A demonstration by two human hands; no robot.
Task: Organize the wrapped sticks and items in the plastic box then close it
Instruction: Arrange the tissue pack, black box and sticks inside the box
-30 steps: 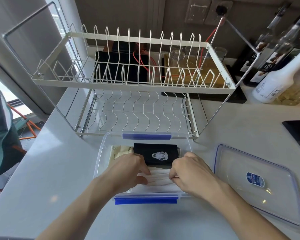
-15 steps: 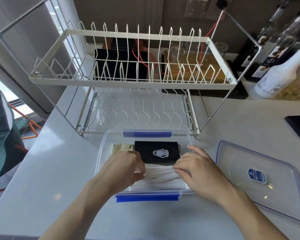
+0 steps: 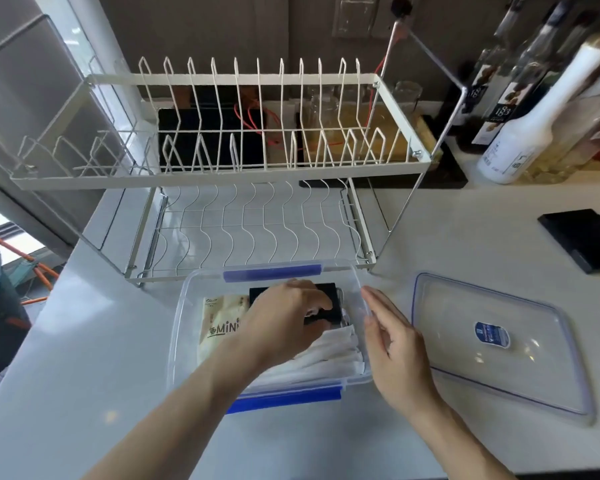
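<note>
Clear rectangular plastic box with blue clips (image 3: 179,327): on white table (image 3: 101,375), uncovered, before white wire dish rack (image 3: 222,174). Contents: white paper-wrapped sticks (image 3: 333,355) along near side; black flat box (image 3: 331,299) at far side; beige printed packet (image 3: 219,323) at left. My left hand (image 3: 284,320): grip grasping black flat box. My right hand (image 3: 392,344): grip released, fingers spread at box's right wall. Clear flat lid with blue label (image 3: 492,341): on table, right of box.

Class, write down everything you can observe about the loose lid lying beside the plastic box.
The lid is a clear, rigid-looking plastic rectangle with rounded corners, a thin blue line running round inside its raised rim, and a small blue-and-white label near its middle. It lies flat on the white counter, off the plastic box and to its right, turned slightly askew. Nothing rests on it, and neither hand touches it; the right hand is nearest.
</note>
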